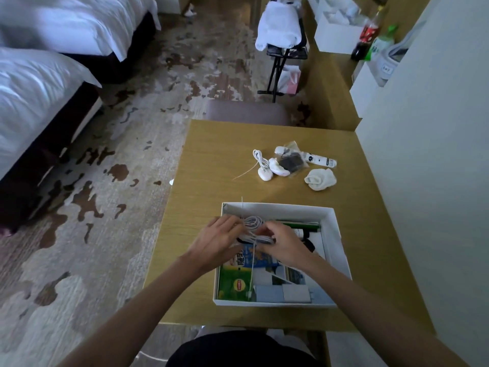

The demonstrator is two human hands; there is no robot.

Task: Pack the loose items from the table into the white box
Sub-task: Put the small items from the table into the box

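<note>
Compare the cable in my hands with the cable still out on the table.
The held cable is a larger, loose bundle over the white box, gripped by the left hand and right hand. The table cable is a small, tight coil lying untouched on the table. Both are white.

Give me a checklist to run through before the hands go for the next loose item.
1. Cable inside the white box: ok, both hands on it.
2. Cable's loose ends tucked in: not ok, one strand pokes past the far wall.
3. Left hand free: not ok.
4. Right hand free: not ok.
5. Items left on the table: sock, tube, small pouch, white cord.
</note>
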